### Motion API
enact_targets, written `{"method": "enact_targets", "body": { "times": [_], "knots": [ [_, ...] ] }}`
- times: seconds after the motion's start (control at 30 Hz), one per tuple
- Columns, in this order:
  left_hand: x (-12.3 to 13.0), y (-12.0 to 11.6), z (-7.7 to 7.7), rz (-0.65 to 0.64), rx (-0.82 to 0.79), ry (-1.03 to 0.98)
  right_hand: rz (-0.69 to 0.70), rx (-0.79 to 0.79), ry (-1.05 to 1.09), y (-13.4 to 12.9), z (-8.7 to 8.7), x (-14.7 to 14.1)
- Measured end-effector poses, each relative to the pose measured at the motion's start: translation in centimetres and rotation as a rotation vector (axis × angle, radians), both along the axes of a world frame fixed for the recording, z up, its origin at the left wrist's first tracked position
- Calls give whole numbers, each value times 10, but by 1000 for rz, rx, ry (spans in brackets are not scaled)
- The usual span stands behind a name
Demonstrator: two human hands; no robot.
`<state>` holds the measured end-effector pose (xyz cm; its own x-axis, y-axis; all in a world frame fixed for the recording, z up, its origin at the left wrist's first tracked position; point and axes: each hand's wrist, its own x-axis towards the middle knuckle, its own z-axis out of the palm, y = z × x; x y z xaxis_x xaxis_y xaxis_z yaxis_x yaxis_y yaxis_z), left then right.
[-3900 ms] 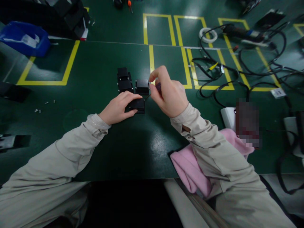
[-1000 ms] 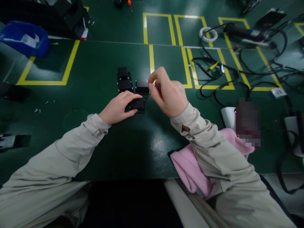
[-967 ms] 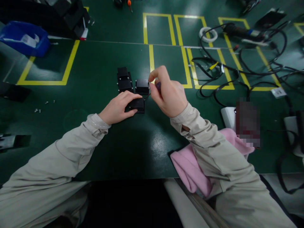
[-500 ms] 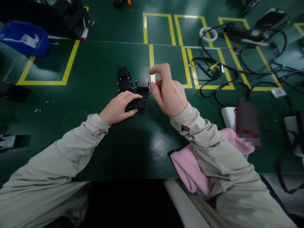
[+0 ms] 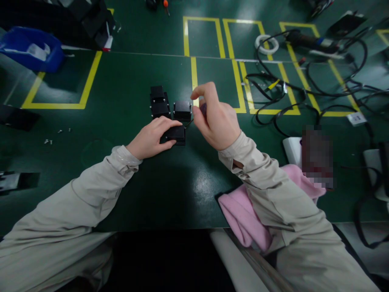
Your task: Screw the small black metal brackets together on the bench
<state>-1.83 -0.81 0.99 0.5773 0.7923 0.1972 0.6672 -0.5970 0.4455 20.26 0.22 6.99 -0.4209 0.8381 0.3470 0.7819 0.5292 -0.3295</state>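
Fingers (image 5: 170, 122) on your left hand (image 5: 150, 139) hold a small black box (image 5: 176, 132). Your right hand (image 5: 220, 121) grips a thin tool (image 5: 204, 110), its tip by the box's right side.

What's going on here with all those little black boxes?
A person's left hand grips a small black rectangular block on the dark green table. The right hand holds a thin dark tool with a purplish handle. Its tip is by the block's right edge, too small to tell if they touch. More black boxy parts sit just beyond, and tiny silver screw-like pieces lie off to the left.
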Motion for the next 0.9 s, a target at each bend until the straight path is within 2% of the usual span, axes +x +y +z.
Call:
{"method": "enact_targets", "body": {
  "times": [0.2, 0.33, 0.53, 0.77, 0.9],
  "knots": [
    [0, 1, 0, -8, 6, -7, -7, -26, -62, -1, 3, -1],
    [0, 1, -1, -10, 7, -12, -28, -26, -52, 0, 2, -2],
    [-1, 1, -2, -15, 26, -12, 22, -32, -56, 0, 4, 0],
    [-1, 1, -1, -22, 24, -5, -21, -17, -53, -1, 3, -2],
    [-1, 1, -1, -14, 25, -11, 11, -15, -47, 0, 3, 0]
  ]
}}
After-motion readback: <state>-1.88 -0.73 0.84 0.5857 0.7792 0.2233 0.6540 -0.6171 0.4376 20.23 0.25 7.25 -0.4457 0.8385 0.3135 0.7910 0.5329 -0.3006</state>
